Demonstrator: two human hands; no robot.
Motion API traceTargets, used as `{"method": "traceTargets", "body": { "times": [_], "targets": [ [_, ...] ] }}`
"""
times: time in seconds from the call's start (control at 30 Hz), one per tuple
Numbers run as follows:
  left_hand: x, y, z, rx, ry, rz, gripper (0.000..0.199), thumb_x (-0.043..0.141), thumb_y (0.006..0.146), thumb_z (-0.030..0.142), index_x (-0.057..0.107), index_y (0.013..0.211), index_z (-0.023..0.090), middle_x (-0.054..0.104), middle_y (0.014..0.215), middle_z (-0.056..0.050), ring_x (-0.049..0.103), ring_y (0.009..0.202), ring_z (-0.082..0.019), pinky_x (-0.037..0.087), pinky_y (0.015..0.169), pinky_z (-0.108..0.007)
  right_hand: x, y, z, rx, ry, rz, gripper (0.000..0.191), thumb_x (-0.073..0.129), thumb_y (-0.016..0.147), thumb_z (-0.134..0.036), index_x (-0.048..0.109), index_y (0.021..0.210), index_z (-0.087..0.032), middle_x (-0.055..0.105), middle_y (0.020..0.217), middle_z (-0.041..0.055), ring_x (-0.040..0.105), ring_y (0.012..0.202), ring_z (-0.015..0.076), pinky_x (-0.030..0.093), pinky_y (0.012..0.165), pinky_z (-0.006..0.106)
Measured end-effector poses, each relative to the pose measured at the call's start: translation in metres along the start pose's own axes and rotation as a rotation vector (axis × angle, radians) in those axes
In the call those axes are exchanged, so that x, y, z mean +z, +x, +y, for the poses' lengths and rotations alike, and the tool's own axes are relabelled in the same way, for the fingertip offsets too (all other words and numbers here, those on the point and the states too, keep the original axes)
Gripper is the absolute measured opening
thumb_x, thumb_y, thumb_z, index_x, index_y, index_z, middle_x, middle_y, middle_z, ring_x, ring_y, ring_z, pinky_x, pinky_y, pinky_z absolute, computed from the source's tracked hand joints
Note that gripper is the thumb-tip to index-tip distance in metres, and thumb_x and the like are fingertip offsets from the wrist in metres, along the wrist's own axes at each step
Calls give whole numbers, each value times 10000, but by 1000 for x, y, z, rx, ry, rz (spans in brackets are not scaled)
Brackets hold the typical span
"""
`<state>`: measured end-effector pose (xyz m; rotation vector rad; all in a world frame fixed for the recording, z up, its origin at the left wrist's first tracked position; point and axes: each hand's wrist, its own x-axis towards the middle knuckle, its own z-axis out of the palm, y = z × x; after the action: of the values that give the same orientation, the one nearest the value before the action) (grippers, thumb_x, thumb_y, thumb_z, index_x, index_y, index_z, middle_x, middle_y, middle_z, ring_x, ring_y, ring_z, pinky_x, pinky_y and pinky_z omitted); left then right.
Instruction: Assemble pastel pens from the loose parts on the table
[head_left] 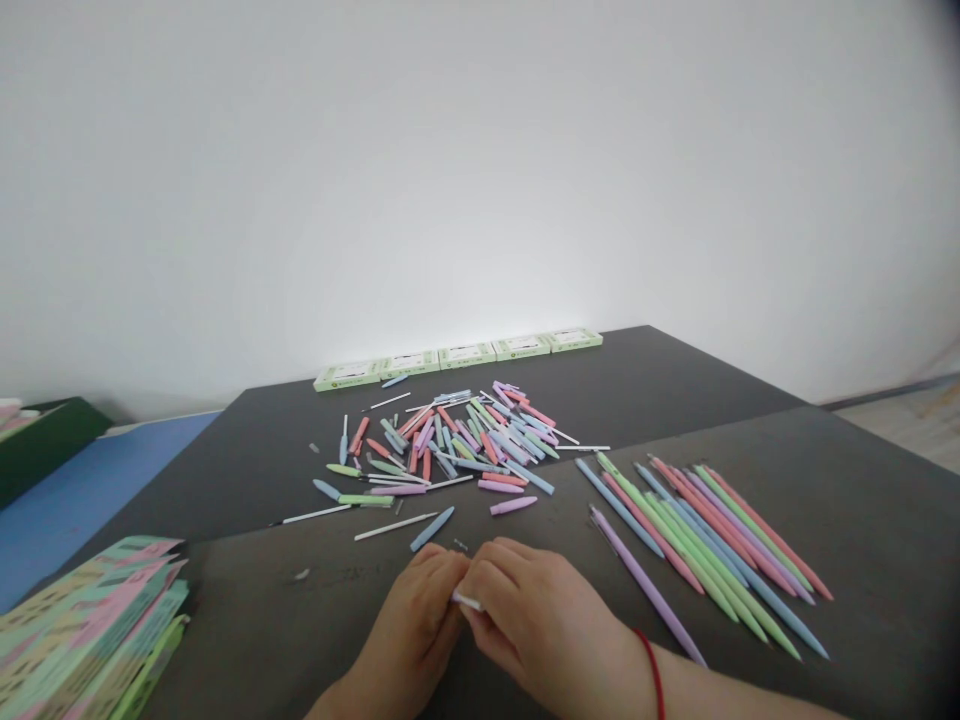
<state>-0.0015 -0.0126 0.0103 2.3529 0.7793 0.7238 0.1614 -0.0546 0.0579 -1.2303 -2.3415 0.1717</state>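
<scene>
My left hand and my right hand meet near the front of the table, fingers curled inward. A small white and pale purple pen part shows between them, pinched by both hands; the rest of it is hidden. Just beyond my fingertips lies a blue pen barrel piece, with a white refill beside it. A tiny clear spring-like piece rests close to my right knuckles. To the right of my right hand is a whole purple pen.
Loose coloured pen parts form a pile mid-table. Assembled pens lie in a slanted row at right. Flat green-white boxes line the back edge. Printed packets are stacked front left, near a dark green box on a blue surface.
</scene>
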Motion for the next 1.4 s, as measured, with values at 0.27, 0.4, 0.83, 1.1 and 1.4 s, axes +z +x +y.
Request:
{"method": "traceTargets", "body": {
  "times": [0.27,0.4,0.83,1.1,1.4],
  "targets": [
    [0,-1,0,-180,36,-30,207,380,940,286,557,866,211,614,800,-15,543,738,-182,397,680,-278,-2,-4,7,137,343,26,204,437,876,-127,550,1037,-181,632,947,54,583,876,190,450,785,307],
    [-5,-2,7,-230,131,-53,132,416,921,285,522,905,208,618,821,-18,546,747,-194,389,678,-287,7,-6,14,126,445,48,272,350,904,-105,537,1079,-197,630,910,47,593,852,171,453,776,288],
    [-8,8,16,-245,476,-286,161,375,926,151,504,840,194,661,808,-34,609,719,-207,383,666,-303,41,-9,31,426,728,-102,300,302,944,-215,473,1183,-154,543,649,-31,521,522,117,435,523,219],
    [-6,7,11,-280,504,-262,112,419,903,166,496,983,178,652,908,-67,611,813,-234,411,730,-343,45,-8,35,431,598,-189,268,330,915,-163,520,1103,-173,553,609,-35,543,534,131,398,519,220],
    [-7,7,8,-227,474,-293,158,385,880,98,507,885,199,651,896,-38,606,796,-198,426,672,-278,36,-7,30,425,334,-198,394,352,892,-118,446,1274,-119,695,927,110,661,819,208,478,714,303]
  ]
}}
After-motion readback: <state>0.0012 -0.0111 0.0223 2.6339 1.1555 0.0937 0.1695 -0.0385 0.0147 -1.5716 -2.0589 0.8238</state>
